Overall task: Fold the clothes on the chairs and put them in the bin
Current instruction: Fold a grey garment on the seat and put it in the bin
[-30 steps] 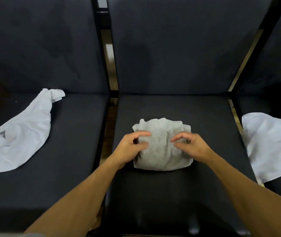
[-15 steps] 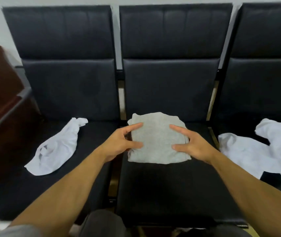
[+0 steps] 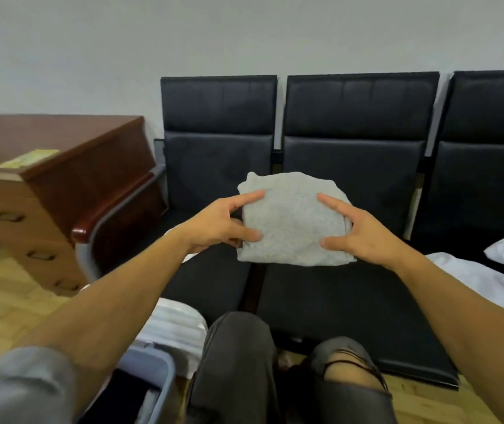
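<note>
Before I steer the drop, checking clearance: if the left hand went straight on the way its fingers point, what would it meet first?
The left hand points rightward across the folded grey cloth it holds; it would probably meet the right hand first.

both bare forearms reach forward, held apart. the left hand (image 3: 214, 223) and the right hand (image 3: 364, 237) face each other, each with forefinger stretched out above, thumb below, pinching the folded grey cloth (image 3: 293, 224) between them.
</note>
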A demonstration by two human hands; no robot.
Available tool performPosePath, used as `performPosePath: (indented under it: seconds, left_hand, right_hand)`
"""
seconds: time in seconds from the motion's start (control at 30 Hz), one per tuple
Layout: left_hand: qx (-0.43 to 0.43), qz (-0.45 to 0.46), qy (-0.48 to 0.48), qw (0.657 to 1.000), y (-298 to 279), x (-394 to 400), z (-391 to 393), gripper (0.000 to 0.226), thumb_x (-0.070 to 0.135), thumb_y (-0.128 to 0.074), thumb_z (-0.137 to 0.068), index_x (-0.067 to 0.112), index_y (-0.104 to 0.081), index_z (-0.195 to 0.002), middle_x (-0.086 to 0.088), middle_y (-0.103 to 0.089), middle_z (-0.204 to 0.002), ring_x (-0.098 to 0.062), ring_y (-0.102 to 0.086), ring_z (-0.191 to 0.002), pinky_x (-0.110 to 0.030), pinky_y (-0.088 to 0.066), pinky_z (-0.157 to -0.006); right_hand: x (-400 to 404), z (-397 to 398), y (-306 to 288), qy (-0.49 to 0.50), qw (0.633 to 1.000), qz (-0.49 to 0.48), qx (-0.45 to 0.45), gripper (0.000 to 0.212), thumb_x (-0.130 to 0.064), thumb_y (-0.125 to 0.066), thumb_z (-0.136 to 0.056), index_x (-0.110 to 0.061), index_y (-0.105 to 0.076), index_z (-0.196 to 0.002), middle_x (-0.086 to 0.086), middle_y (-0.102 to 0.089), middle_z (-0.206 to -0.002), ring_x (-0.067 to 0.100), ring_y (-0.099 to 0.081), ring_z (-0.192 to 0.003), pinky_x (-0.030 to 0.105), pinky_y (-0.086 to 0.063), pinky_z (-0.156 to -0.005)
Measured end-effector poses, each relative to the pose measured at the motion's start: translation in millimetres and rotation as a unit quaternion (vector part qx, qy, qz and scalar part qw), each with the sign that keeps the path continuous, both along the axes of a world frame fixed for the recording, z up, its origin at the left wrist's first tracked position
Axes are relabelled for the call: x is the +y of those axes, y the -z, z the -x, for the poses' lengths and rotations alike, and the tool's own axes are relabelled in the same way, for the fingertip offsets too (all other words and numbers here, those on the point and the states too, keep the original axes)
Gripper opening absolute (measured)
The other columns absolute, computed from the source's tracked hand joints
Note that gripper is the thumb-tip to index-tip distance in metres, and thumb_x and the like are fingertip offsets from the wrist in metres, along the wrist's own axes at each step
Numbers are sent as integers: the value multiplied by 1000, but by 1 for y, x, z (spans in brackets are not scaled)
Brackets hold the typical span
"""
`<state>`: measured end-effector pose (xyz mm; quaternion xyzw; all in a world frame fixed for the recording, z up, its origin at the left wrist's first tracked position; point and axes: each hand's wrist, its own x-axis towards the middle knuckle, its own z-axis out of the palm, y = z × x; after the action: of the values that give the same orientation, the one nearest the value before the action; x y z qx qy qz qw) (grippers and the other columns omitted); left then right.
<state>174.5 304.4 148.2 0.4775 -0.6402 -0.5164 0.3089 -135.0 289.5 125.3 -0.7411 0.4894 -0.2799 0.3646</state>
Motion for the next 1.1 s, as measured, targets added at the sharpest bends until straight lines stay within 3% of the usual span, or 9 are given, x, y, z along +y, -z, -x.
performPosePath:
  seconds: [0.2, 0.43, 0.53, 0.6, 0.7, 0.77, 0.9, 1.03, 1.1]
  left_hand:
    - [-48, 15, -102, 994, -7, 63, -56, 89, 1, -79, -84, 41, -39, -154, 13, -46, -142, -20, -72, -103, -36, -61, -81]
    - [-29, 5, -280, 959, 26, 150, -165, 95, 1, -84, -79, 47, -42, -150, 8, -48, -146, -24, -67, -115, -47, -60, -91]
    - [-14, -13, -355, 935, 59, 198, -214, 95, 1, -83, -80, 47, -40, -152, 16, -42, -152, -28, -65, -118, -48, -59, -92]
    - [3, -21, -401, 916, 92, 229, -246, 96, 2, -84, -79, 47, -40, -152, 20, -42, -154, -33, -63, -121, -51, -57, -94]
    - [24, -58, -462, 885, 165, 266, -291, 99, 1, -87, -76, 44, -40, -151, 26, -54, -144, -27, -65, -121, -45, -59, -91]
    - [39, -90, -491, 866, 227, 282, -316, 102, 2, -89, -71, 44, -40, -149, 19, -59, -139, -24, -66, -118, -42, -60, -88]
    - [10, -134, -509, 850, 356, 292, -340, 103, 2, -85, -77, 51, -33, -151, 7, -45, -152, -21, -68, -110, -43, -60, -84]
    - [32, -165, -520, 837, 456, 283, -353, 102, 4, -83, -80, 61, -33, -148, 26, -33, -156, -19, -61, -122, -43, -59, -89]
    - [44, -186, -533, 824, 505, 276, -361, 104, 6, -85, -79, 55, -30, -152, 24, -33, -154, -19, -56, -128, -42, -58, -94]
  right_hand:
    - [-8, -68, -1, -123, 992, 17, 23, 89, -22, -79, -85, -48, -28, -154, -14, -33, -151, 9, -38, -131, 27, -37, -102]
    - [-17, -219, 16, -298, 954, 11, 31, 92, -17, -76, -86, -58, -24, -150, -16, -28, -160, 9, -50, -124, 19, -50, -89]
    - [-5, -299, 41, -376, 926, -16, 18, 91, -8, -72, -88, -49, -25, -154, -18, -27, -158, 4, -44, -128, 4, -45, -85]
    - [9, -352, 65, -414, 909, -28, 30, 92, -4, -70, -86, -46, -25, -155, -15, -30, -157, 2, -36, -134, -1, -37, -90]
    - [26, -430, 128, -455, 883, -43, 103, 96, -7, -67, -85, -57, -19, -153, -6, -39, -153, 17, -51, -126, 23, -48, -98]
    - [35, -477, 185, -476, 862, -50, 168, 97, -8, -65, -87, -59, -14, -152, 0, -44, -150, 18, -56, -114, 27, -49, -93]
    - [45, -533, 293, -493, 818, -86, 283, 100, 1, -57, -87, -55, -8, -154, 10, -37, -157, 31, -49, -130, 37, -46, -105]
    - [41, -576, 378, -499, 772, -125, 373, 100, 4, -50, -90, -53, -1, -155, 9, -26, -163, 34, -61, -99, 42, -56, -82]
    - [36, -595, 422, -499, 758, -126, 400, 96, 0, -52, -93, -49, 1, -157, 7, -14, -166, 34, -58, -95, 38, -53, -73]
